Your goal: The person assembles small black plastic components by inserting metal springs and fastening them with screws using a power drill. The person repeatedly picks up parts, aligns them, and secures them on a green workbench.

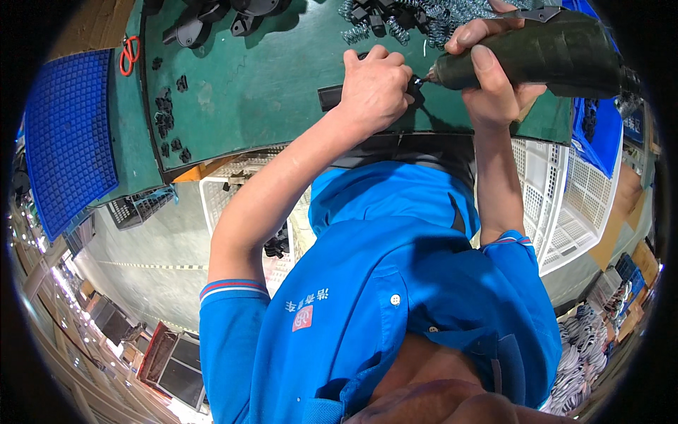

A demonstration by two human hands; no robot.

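My left hand is closed over a black plastic part on the green tabletop, and most of that part is hidden under the fingers. In my right hand lies a dark green power screwdriver, held sideways with the fingers wrapped round its body. Its tip points left and meets the end of the black part beside my left fingertips. A small shiny bit, perhaps a screw, shows there, too small to be sure.
Coiled metal springs and black pieces are heaped at the far side. Larger black parts lie far left, with small black clips below them. Red-handled scissors lie near a blue mat. White crates stand right, below the table.
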